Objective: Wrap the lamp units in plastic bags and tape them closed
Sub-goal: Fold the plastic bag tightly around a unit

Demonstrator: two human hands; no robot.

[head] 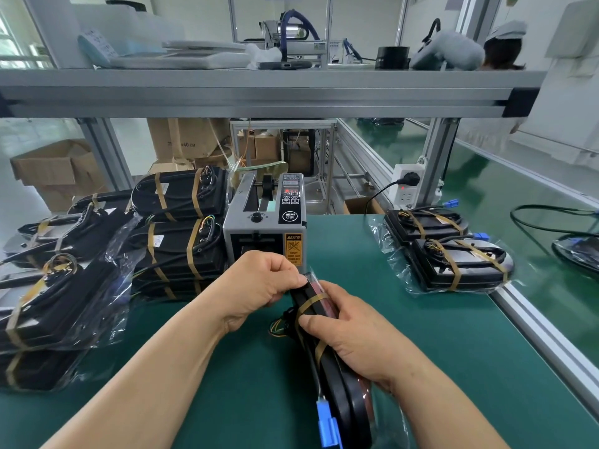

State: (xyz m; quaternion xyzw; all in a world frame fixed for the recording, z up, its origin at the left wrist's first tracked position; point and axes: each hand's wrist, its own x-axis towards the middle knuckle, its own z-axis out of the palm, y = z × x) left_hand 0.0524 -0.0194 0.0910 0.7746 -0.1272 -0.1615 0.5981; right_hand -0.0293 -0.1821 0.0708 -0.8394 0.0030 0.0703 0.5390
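Observation:
A black lamp unit (pixel 343 396) with brown tape bands, coloured wires and a blue connector (pixel 327 426) stands on edge over the green mat, inside a clear plastic bag (pixel 393 419). My right hand (pixel 353 332) grips the unit around its middle. My left hand (pixel 262 283) pinches the bag's folded top end at the unit's far tip. The grey tape dispenser (pixel 264 222) stands directly behind my left hand. Two bagged lamp units (pixel 453 251) lie at the right.
Stacks of black lamp units (pixel 181 228), some in bags (pixel 55 306), fill the left side. A metal rail (pixel 544 338) edges the mat on the right, with a green conveyor (pixel 518 202) beyond. A power strip (pixel 407 184) hangs on the frame post. A shelf beam crosses overhead.

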